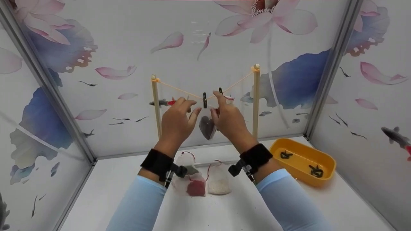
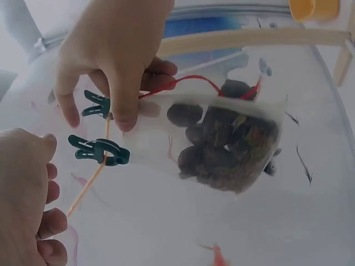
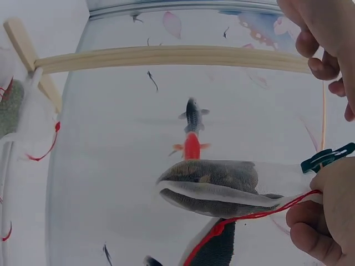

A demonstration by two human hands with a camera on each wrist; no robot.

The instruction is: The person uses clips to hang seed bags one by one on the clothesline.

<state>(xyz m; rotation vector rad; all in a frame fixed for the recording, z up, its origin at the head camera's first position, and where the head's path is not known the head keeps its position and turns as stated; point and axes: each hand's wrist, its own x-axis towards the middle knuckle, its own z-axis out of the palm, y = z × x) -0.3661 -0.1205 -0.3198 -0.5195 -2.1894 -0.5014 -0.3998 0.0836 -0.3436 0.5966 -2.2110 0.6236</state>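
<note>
A mesh sachet with dark contents and a red drawstring hangs from the sagging orange cord. One dark green clip grips the sachet's top edge at the cord. Beside it, a second clip stands at my right fingertips. My right hand pinches the sachet's top edge, thumb and fingers on opposite sides of the mesh. To the left of the clips my left hand is held up, fingers loosely bent, with nothing in it.
Wooden posts carry the cord at both ends. On the white table lie a red-filled sachet, a cream-filled sachet and a greenish one. A yellow bin with several clips sits at right. Printed panels enclose the table.
</note>
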